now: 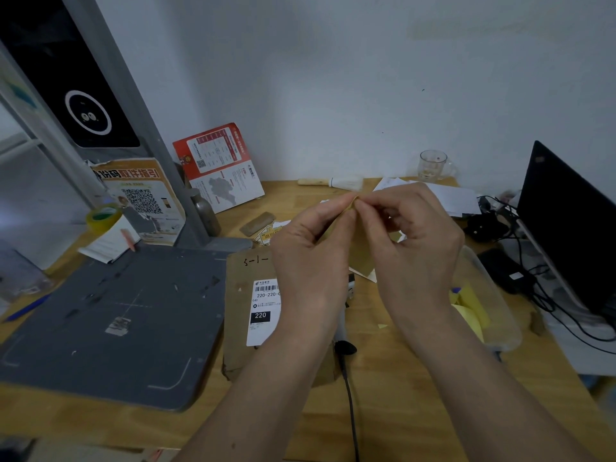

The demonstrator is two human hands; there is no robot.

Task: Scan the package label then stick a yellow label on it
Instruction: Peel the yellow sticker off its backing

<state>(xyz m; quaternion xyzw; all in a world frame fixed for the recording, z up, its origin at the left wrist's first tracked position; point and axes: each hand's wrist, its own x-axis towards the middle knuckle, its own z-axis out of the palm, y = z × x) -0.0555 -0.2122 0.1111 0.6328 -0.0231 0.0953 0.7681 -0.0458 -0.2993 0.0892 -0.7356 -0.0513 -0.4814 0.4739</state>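
A flat brown cardboard package (240, 295) lies on the wooden desk, with a white shipping label (265, 311) reading "220" on top. Above it, my left hand (310, 258) and my right hand (410, 248) hold a yellow label sheet (361, 251) between them. Both pinch its top corner with thumb and fingertips, which touch at that corner. My hands cover the right part of the package. A handheld scanner (343, 328) with a black cable lies on the package's right side, mostly hidden by my left wrist.
A grey scanning base (110, 321) with a tall post fills the left. At the right stands a clear plastic tub (486, 315) with yellow label scraps, then black cables and a dark monitor (566, 221). Leaflets, papers, a glass mug (433, 165) and a tape roll (103, 216) stand behind.
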